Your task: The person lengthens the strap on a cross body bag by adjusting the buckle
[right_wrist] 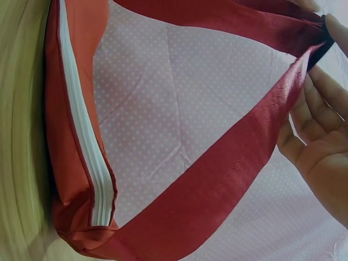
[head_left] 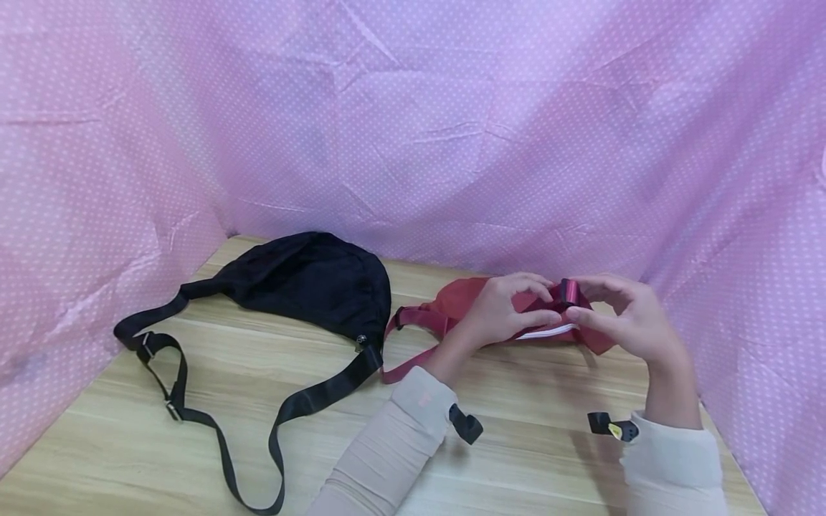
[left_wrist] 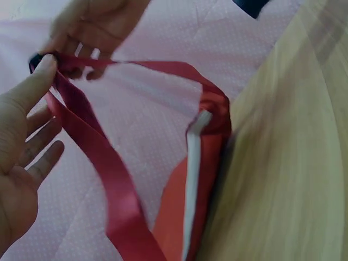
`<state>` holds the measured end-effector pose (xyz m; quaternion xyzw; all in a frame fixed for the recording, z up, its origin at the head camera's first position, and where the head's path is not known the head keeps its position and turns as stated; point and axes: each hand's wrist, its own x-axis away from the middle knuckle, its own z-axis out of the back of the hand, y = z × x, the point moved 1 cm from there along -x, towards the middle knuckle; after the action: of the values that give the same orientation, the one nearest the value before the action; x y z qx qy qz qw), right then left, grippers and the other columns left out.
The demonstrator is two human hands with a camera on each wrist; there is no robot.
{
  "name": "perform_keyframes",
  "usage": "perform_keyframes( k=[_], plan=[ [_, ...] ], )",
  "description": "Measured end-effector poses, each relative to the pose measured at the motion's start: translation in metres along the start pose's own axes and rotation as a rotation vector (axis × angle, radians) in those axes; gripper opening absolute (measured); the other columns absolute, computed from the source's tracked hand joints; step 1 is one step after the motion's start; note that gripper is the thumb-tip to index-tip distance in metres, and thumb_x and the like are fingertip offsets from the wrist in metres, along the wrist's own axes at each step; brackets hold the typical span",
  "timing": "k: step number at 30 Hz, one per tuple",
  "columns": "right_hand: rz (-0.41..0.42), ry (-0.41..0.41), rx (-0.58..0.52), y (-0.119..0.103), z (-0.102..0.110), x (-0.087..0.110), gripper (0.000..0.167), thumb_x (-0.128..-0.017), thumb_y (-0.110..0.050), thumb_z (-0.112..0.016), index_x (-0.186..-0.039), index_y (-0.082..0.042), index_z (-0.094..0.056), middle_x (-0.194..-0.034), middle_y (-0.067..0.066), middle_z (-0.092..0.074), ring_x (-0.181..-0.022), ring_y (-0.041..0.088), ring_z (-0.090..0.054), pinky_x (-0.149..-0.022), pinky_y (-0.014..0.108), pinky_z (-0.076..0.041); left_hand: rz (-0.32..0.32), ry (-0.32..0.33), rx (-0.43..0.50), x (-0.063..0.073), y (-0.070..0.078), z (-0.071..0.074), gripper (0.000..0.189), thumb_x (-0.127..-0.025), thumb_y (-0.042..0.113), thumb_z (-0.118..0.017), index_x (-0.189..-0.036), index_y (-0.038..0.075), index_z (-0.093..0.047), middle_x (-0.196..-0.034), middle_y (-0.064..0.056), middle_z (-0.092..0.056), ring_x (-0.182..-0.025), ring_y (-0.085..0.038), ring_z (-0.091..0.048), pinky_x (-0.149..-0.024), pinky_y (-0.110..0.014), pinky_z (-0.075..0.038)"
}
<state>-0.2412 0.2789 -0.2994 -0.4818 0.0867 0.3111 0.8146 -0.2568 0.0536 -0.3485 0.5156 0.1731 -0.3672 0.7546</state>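
A red waist bag [head_left: 457,295] with a white zipper [head_left: 547,332] rests on the table. Its dark red strap [right_wrist: 217,168] is lifted off the bag into a loop, as the right wrist view shows. On the strap sits a small black buckle [head_left: 564,292], between both hands. My left hand [head_left: 502,309] pinches it from the left, the thumb lying on its edge in the left wrist view. From the other side my right hand [head_left: 629,315] holds the strap at the buckle between thumb and fingers. The far side of the buckle is hidden.
A black waist bag [head_left: 310,279] lies on the wooden table [head_left: 516,459] to the left, its long black strap [head_left: 226,444] looped toward the front edge. Pink dotted cloth [head_left: 413,129] hangs behind and on both sides of the table.
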Motion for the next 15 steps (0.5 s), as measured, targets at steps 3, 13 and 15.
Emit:
perform_keyframes(
  k=[3, 13, 15],
  plan=[
    [0.056, 0.034, -0.083, 0.003, 0.002, 0.0, 0.043, -0.073, 0.023, -0.076, -0.115, 0.013, -0.068, -0.098, 0.006, -0.074, -0.091, 0.013, -0.069, -0.085, 0.017, -0.053, 0.049, -0.038, -0.005, 0.003, -0.006, -0.003, 0.038, -0.081, 0.023, -0.089, -0.111, 0.008, -0.07, -0.119, -0.003, -0.072, -0.111, -0.004, -0.064, -0.101, -0.013, -0.044],
    [0.047, 0.072, -0.08, 0.004, 0.01, 0.001, 0.043, -0.075, 0.023, -0.075, -0.116, 0.015, -0.066, -0.095, 0.005, -0.073, -0.09, 0.011, -0.068, -0.084, 0.016, -0.054, -0.016, -0.002, -0.008, 0.002, -0.013, 0.001, 0.037, -0.085, 0.015, -0.086, -0.119, 0.007, -0.076, -0.119, -0.007, -0.074, -0.112, -0.01, -0.067, -0.098, -0.014, -0.048],
    [0.031, 0.077, -0.065, 0.003, 0.011, 0.001, 0.042, -0.076, 0.022, -0.075, -0.116, 0.014, -0.067, -0.095, 0.003, -0.073, -0.09, 0.01, -0.069, -0.083, 0.015, -0.054, -0.042, 0.0, -0.018, 0.001, -0.012, 0.003, 0.035, -0.085, 0.014, -0.086, -0.118, 0.008, -0.077, -0.119, -0.007, -0.074, -0.113, -0.012, -0.067, -0.099, -0.015, -0.047]
  ],
)
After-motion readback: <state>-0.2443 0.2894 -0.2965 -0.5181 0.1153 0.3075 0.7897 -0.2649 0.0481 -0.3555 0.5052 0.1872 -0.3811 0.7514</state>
